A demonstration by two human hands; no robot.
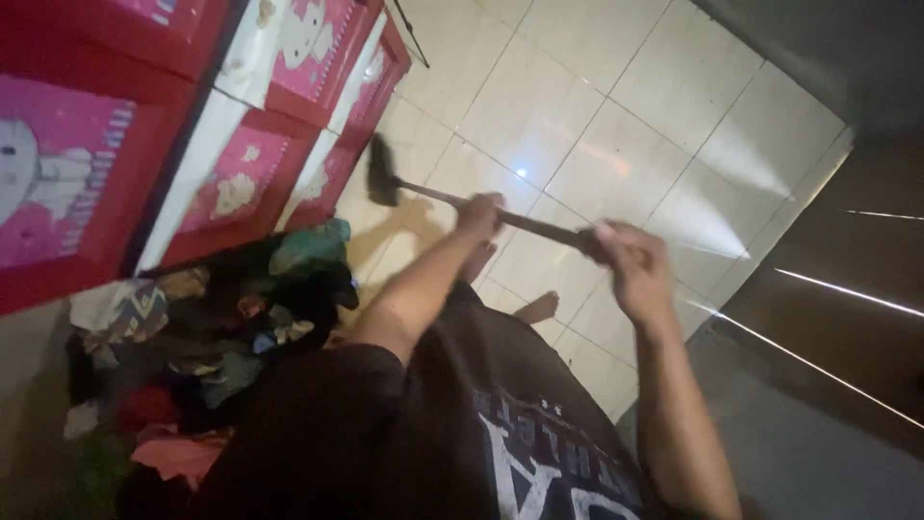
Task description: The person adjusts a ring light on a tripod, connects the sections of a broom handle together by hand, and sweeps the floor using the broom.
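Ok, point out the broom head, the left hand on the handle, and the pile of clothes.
broom head (382, 171): head view, on the dark bristle block.
left hand (479, 214): head view, on the knuckles wrapped round the handle.
pile of clothes (207, 332): head view, on the dark middle of the heap.

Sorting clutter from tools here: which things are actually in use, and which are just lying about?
In use: broom, gripped by left hand and right hand; tiled floor under its head.

Lying about: heap of clothes; red and pink cabinet.
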